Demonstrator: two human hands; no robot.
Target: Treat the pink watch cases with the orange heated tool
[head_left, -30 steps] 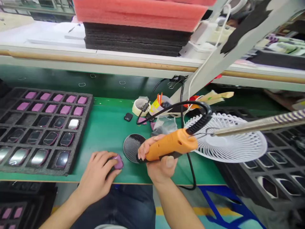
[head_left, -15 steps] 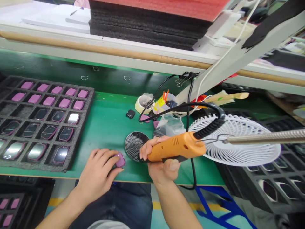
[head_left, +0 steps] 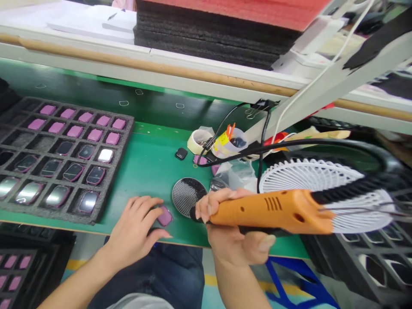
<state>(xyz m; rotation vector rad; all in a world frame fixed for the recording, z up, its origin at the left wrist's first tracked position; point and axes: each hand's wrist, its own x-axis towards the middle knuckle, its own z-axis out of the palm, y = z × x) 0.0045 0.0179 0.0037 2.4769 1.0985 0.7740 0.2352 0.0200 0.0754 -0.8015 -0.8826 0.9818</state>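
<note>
**Hands at the counter's edge: purple piece under the left, orange tool in the right**

Nearest the person, at the front edge of the green counter point(head_left: 148, 167), the left hand point(head_left: 135, 231) lies palm down. Its fingers are bent over a small purple piece point(head_left: 165, 216) and pin it to the mat. Only the piece's right end shows past the fingertips, and the thumb stretches out just below it.

Beside it, the right hand point(head_left: 231, 231) is closed around the body of an orange tool point(head_left: 273, 210), fingers wrapped over the top and thumb underneath. The tool lies almost level. Its dark nose points left toward the purple piece, near it but apart (a strip of green mat shows between them). The purple piece thus lies between the two hands, touching only the left one.

Just behind the nose sits a round black mesh disc point(head_left: 188, 201), flat on the counter. To the right a white fan grille point(head_left: 325, 189) lies behind the tool, whose black cable point(head_left: 322, 143) arcs over it.

On the left a dark foam tray point(head_left: 115, 165) holds rows of purple pieces at the back and glossy screened ones nearer the front.

Further back stand a roll of tape point(head_left: 197, 141), a small black piece point(head_left: 181, 153) and a clear cup point(head_left: 231, 143) with bright bits in it.

Beyond them runs a shelf rail point(head_left: 193, 77) carrying a stack of black foam point(head_left: 212, 34).
</note>
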